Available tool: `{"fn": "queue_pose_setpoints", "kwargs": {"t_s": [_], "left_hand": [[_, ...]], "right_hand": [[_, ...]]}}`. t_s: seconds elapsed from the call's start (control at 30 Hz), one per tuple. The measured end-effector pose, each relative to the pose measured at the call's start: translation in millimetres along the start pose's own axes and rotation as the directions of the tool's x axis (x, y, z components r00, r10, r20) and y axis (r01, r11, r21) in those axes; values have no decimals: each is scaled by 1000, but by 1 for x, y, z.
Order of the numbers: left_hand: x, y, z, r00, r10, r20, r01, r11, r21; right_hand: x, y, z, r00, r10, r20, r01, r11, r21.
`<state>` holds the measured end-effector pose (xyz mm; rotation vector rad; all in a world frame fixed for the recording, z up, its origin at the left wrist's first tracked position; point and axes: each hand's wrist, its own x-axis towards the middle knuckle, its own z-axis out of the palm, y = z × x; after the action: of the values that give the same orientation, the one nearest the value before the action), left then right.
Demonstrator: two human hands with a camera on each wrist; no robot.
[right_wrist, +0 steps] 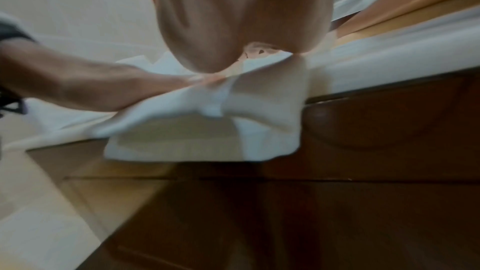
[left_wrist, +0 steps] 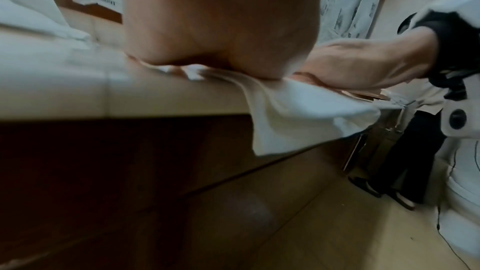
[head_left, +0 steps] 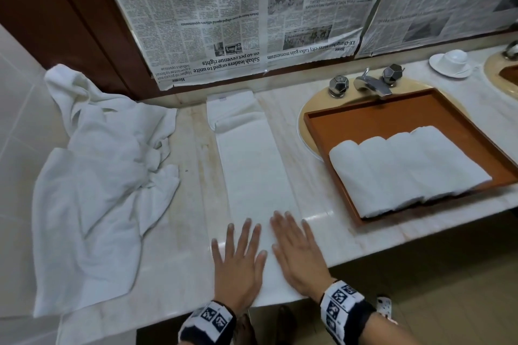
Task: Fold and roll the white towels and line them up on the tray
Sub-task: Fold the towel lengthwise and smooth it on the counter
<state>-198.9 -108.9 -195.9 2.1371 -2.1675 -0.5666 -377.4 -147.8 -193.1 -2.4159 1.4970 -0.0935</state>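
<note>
A white towel (head_left: pixel 253 165), folded into a long narrow strip, lies on the marble counter (head_left: pixel 185 232) and runs from the wall to the front edge. Its near end (left_wrist: pixel 298 118) hangs over that edge. My left hand (head_left: pixel 238 258) and right hand (head_left: pixel 294 249) lie flat side by side on the strip's near part, fingers straight and spread. Several rolled white towels (head_left: pixel 406 168) lie in a row in the brown tray (head_left: pixel 372 109), which sits over the sink. In both wrist views the palms press on the towel (right_wrist: pixel 207 106) at the counter edge.
A heap of unfolded white towels (head_left: pixel 101 176) covers the counter's left side. Behind the tray stand a chrome tap (head_left: pixel 370 84) with two knobs. A white cup on a saucer (head_left: pixel 451 61) stands at the far right. Newspaper (head_left: pixel 238 8) covers the wall behind.
</note>
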Motion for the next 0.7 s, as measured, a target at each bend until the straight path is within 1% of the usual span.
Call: {"fn": "queue_pose_setpoints", "kwargs": {"t_s": [0.03,0.13,0.33,0.43,0.53,0.63,0.67,0.7], "left_hand": [[0,2,3,1000,-9,-10,9,1000,23],[9,-1,2,997,-53,-61,56,998,42],[46,-5,-11,990,-135,28,135,991,-15],[70,-7,-18,990,-140,10,140,990,-22],[91,-8,-27,986,-165,3,165,986,-20],[102,-14,-32,979,-202,14,202,979,-10],[101,-17,-32,977,-211,19,211,977,-3],[100,-20,-33,975,-219,25,220,976,-4]], "right_hand": [[2,-4,5,999,-25,28,25,1000,-16],[15,-3,6,998,15,65,-12,999,-43],[65,4,-9,987,35,156,-24,997,-72],[93,13,-13,987,20,159,-9,997,-73],[114,19,-16,986,29,166,-22,999,-48],[119,28,-18,994,-5,106,8,1000,-29],[118,32,-20,994,14,104,-13,1000,-9],[115,36,-22,993,59,102,-60,998,4]]}}
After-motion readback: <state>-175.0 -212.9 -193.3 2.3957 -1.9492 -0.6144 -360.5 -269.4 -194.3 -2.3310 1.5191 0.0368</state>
